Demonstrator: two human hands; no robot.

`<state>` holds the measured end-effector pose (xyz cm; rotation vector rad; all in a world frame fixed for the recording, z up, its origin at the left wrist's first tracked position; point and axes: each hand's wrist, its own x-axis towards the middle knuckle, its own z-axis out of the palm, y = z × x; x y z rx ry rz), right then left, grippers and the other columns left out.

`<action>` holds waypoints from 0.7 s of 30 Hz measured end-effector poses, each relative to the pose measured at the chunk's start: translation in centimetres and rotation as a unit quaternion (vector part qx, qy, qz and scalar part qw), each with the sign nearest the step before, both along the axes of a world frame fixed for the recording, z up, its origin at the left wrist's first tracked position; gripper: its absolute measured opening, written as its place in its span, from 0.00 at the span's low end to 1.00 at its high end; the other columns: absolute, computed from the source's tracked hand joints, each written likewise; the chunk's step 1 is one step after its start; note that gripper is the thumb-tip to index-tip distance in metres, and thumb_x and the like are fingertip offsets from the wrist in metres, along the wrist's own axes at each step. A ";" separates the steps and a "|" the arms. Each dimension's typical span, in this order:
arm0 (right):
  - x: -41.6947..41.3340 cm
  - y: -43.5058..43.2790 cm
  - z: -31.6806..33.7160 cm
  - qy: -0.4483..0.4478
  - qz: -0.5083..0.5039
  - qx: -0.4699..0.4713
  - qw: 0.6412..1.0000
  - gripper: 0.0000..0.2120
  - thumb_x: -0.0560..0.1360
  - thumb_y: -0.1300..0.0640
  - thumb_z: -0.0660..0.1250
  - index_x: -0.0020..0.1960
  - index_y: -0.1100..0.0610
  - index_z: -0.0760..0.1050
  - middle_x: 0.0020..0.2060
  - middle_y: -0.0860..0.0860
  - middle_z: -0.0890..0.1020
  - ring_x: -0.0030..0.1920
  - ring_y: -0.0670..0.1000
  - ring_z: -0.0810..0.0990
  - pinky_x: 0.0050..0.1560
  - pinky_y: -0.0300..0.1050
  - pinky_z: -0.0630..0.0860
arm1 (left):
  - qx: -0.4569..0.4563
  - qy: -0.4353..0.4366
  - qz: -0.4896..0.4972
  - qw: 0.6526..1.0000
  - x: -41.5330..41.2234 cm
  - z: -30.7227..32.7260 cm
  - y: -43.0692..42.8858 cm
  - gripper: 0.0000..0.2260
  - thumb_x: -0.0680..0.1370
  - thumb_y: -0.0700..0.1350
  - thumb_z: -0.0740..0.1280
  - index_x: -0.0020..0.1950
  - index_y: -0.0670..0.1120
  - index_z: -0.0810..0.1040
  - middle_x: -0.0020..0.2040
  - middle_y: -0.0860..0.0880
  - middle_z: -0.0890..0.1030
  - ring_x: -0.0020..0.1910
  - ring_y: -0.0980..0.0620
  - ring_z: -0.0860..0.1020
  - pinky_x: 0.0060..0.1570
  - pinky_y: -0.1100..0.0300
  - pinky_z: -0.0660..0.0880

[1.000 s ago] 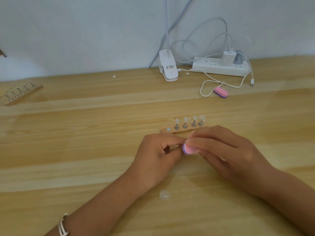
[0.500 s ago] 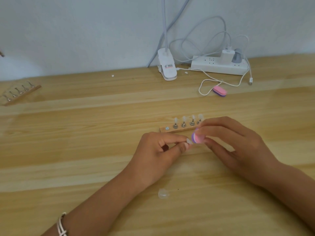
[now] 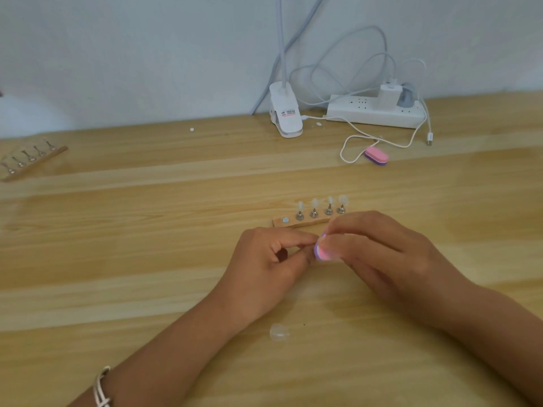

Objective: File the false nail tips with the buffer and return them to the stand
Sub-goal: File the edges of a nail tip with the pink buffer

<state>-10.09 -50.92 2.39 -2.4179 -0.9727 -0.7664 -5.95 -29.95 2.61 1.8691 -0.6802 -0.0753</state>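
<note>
My right hand point(image 3: 379, 254) grips a small pink and purple buffer point(image 3: 321, 251), blurred by motion. The buffer's end meets the fingertips of my left hand point(image 3: 270, 265), whose thumb and forefinger pinch something small; the nail tip itself is hidden there. Just behind both hands lies a wooden stand point(image 3: 305, 221) with several metal holders carrying clear nail tips point(image 3: 329, 201). Its leftmost spot point(image 3: 285, 220) shows only a bare metal disc.
A loose clear nail tip point(image 3: 279, 331) lies on the table near my left forearm. A second buffer point(image 3: 376, 156) sits by a white cable. At the back stand a clip lamp point(image 3: 286, 116) and a power strip point(image 3: 374, 113). Another stand point(image 3: 32, 160) lies far left.
The buffer has swung away to the right and come back left against my left fingertips, in a filing stroke. My left hand has stayed nearly still.
</note>
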 end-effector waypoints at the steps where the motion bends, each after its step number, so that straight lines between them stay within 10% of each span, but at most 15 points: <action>1: 0.3 -0.5 0.1 0.003 -0.016 0.005 1.000 0.09 0.78 0.68 0.68 0.56 0.61 0.83 0.54 0.55 0.82 0.53 0.54 0.81 0.51 0.49 0.77 | 0.002 -0.003 0.011 1.000 0.0 -0.1 0.0 0.07 0.76 0.42 0.72 0.48 0.53 0.86 0.30 0.55 0.79 0.24 0.59 0.61 0.26 0.68 0.60; 21: 0.5 -0.6 0.2 0.027 -0.049 0.037 0.998 0.10 0.76 0.69 0.70 0.56 0.62 0.83 0.53 0.54 0.83 0.52 0.54 0.82 0.55 0.45 0.77 | 0.021 -0.050 0.047 0.997 0.0 -0.1 -0.2 0.08 0.73 0.39 0.74 0.46 0.52 0.86 0.29 0.61 0.74 0.26 0.60 0.67 0.33 0.65 0.65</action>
